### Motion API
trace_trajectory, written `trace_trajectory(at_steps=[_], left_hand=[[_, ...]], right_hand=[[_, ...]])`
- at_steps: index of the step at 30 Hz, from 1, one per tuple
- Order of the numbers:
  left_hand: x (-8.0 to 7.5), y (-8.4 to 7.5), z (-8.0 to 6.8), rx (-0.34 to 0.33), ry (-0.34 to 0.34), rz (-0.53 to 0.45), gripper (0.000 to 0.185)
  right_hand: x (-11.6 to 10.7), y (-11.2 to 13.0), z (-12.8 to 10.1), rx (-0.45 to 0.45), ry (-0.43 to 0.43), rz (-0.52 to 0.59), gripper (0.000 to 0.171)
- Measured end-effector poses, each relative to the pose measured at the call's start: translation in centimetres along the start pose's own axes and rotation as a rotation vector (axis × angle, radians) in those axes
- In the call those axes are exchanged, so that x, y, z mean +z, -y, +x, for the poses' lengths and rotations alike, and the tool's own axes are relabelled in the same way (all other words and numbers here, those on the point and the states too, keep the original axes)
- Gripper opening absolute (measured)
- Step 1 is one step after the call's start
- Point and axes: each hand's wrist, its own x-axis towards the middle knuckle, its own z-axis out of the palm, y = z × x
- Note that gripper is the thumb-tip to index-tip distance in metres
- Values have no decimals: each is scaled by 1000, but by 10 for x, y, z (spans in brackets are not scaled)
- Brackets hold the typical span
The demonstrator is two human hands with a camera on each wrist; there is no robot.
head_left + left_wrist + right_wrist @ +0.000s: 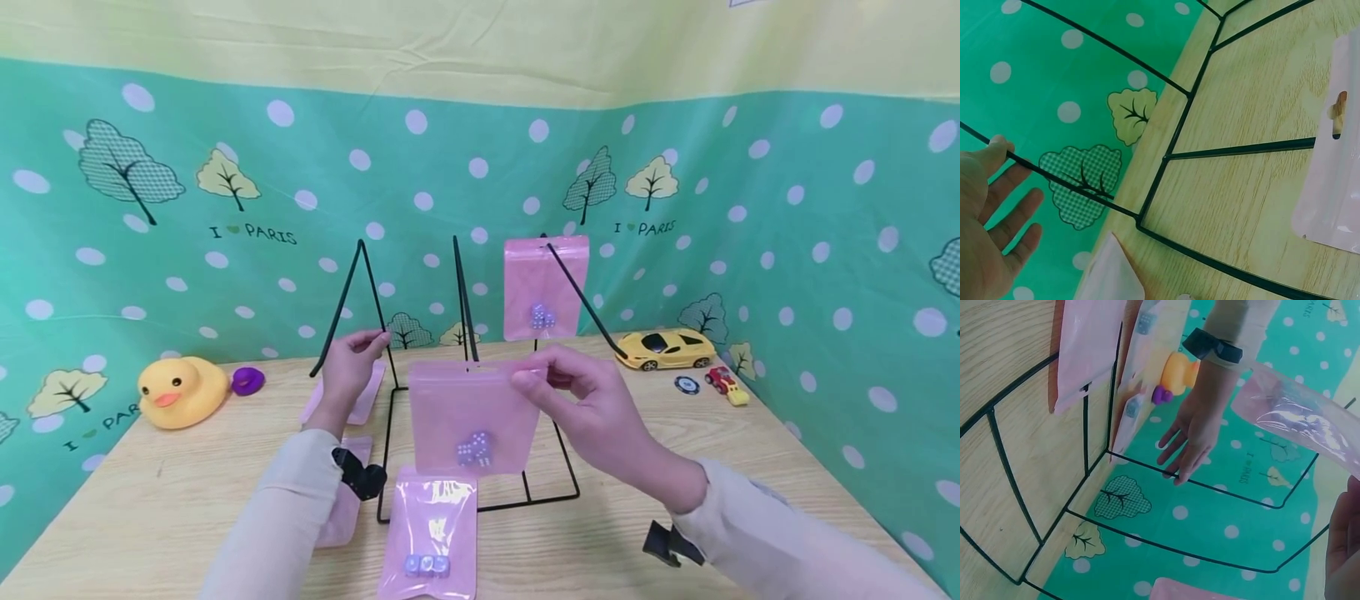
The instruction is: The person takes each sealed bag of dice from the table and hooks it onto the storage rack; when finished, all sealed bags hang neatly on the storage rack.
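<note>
My left hand [351, 371] pinches the left upright of a black wire display rack [1079, 189] between thumb and index finger, the other fingers loose. In front of the rack, my right hand [600, 412] pinches the top right corner of a pink zip bag [435, 412] with purple dice inside. The bag's hang hole is at the tip of the middle hook [463, 300]; I cannot tell whether the hook passes through. Another pink bag [525, 279] with dice hangs on the right hook. The left hook [337, 308] carries nothing.
A pink bag with dice [442, 517] lies in front of the rack. Two more bags, a nearer one [341, 521] and a farther one [367, 396], lie left. Behind stand a yellow duck [183, 396], purple toy [247, 381], yellow car [667, 350], chip [686, 385] and small toy car [726, 385].
</note>
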Motion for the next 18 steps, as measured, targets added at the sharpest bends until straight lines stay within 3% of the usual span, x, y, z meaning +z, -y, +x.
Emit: trace_trajectory(at_steps=[12, 18], left_hand=[[-1, 0, 0, -4, 20, -27, 40], [-1, 1, 0, -19, 25, -33, 41]], right_hand=[[9, -5, 6, 59, -43, 25, 22], [10, -18, 14, 105, -76, 33, 18]])
